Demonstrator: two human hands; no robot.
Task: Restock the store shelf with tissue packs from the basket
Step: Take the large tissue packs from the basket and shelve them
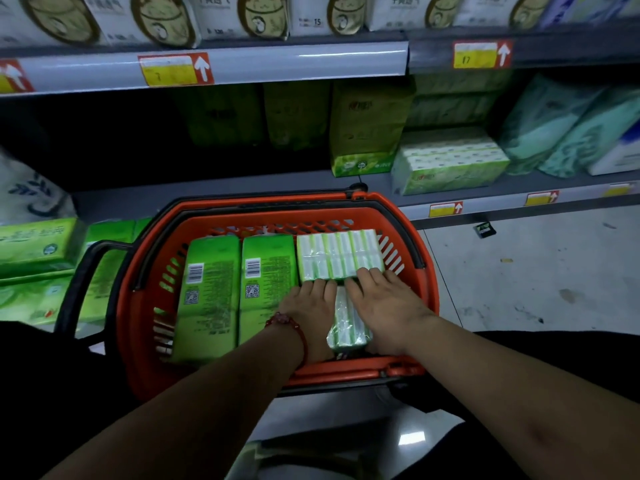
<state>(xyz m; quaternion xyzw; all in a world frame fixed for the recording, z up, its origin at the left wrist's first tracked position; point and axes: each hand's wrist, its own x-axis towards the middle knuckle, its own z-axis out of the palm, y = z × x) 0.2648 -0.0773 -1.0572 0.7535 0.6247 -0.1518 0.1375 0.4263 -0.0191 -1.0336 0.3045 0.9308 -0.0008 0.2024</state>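
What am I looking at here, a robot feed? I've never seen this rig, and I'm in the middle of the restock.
There is no robot. This is a single picture from a camera worn on a person's head, looking down at their own two bare hands. The left hand, with a red bracelet at the wrist, and the right hand reach into an orange shopping basket in front of the store shelf. In the basket lie two large green tissue packs, barcodes up, a far striped pack of pocket tissues, and a near striped pack between the hands. The right fingers lie flat on the far striped pack. The left fingertips are hidden at its near edge. Nothing is lifted yet.
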